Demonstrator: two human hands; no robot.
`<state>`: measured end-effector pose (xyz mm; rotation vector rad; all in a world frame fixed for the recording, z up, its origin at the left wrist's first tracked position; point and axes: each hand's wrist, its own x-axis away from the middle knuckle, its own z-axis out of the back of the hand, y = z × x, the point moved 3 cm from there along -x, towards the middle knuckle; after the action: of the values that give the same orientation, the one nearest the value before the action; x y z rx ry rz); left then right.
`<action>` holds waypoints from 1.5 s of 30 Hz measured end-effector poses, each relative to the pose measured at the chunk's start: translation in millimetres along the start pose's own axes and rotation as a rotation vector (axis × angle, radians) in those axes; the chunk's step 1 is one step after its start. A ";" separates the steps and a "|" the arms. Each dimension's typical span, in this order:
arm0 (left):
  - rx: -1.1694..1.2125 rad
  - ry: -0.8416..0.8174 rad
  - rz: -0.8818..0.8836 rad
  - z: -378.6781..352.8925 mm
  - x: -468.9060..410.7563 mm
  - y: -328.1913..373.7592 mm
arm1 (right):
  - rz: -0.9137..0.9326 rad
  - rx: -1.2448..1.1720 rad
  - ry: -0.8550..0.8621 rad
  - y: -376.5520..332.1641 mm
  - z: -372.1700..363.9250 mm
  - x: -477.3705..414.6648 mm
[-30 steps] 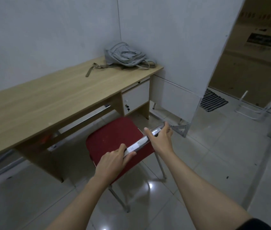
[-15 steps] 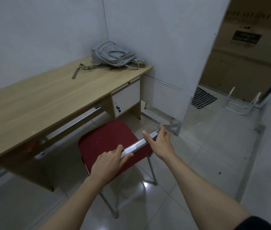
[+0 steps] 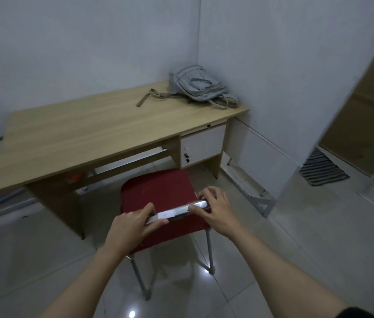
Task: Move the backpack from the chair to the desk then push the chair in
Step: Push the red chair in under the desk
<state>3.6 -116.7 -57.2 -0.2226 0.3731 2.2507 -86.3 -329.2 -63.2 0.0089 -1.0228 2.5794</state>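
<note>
A grey backpack (image 3: 196,88) lies on the far right corner of the wooden desk (image 3: 85,134), its straps trailing left. A red chair (image 3: 160,193) with metal legs stands on the floor in front of the desk, its seat just outside the desk's front edge. My left hand (image 3: 133,222) and my right hand (image 3: 213,210) both grip the silver top bar of the chair's backrest, one at each end. The backrest itself is seen edge-on.
White walls close off the corner behind and to the right of the desk. A white drawer unit (image 3: 202,145) sits under the desk's right side. A striped mat (image 3: 321,171) lies on the glossy tiled floor (image 3: 296,244) at right.
The chair has turned to face the desk more squarely while both hands keep hold of its top bar. My view has swung so the desk sits more central.
</note>
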 end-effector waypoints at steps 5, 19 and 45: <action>-0.029 0.129 0.224 9.8 12.4 14.5 | -0.146 -0.269 0.022 7.2 2.1 -5.6; 0.023 0.025 0.289 7.0 18.1 20.5 | -0.076 -0.381 0.011 18.2 -3.7 1.5; -0.002 0.042 0.451 21.9 -14.6 -50.8 | 0.169 -0.370 0.010 -38.2 -25.7 -92.5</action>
<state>51.0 -88.4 -42.3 -0.2018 0.4813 2.6927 16.1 -317.2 -69.6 -0.1921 -1.5402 2.4881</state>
